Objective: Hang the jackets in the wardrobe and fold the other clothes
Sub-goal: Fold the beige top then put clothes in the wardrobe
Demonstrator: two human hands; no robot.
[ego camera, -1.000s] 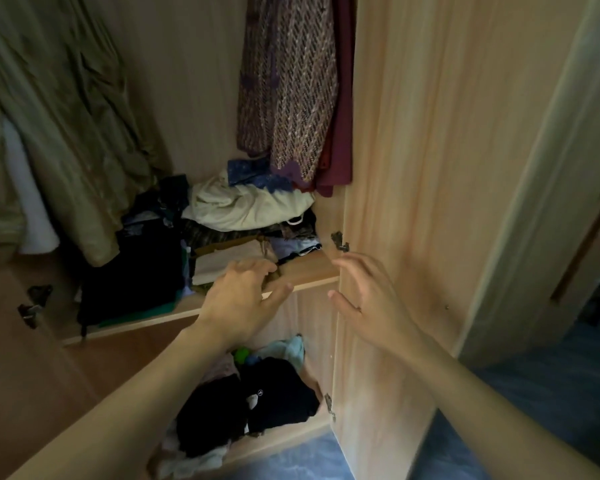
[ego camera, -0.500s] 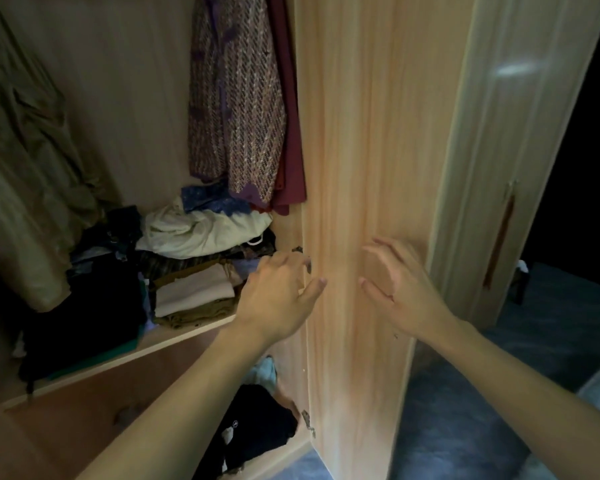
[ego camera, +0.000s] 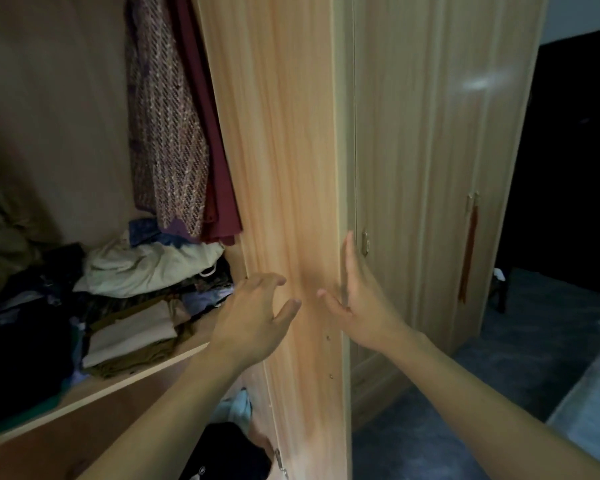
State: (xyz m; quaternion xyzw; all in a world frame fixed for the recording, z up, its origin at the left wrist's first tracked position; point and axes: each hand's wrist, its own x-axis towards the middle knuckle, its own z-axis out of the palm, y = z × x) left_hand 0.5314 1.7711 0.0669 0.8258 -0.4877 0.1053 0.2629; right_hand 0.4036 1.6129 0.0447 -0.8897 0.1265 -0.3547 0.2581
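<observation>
Item: folded and crumpled clothes point(ego camera: 132, 306) on the wardrobe shelf point(ego camera: 146, 370), lying left of both your hands. Hanging jackets point(ego camera: 174, 133) above and left of them. Your left hand point(ego camera: 257, 313), fingers loose, holding nothing, is the nearer one. Open door panel point(ego camera: 291, 202), long axis vertical, just ahead. Your right hand point(ego camera: 361, 303), fingers straight, empty, sits at the panel's outer edge.

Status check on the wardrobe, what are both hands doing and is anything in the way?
Left hand and right hand open, empty, at the open wardrobe door. Herringbone jacket hanging inside. Nothing blocking.
</observation>
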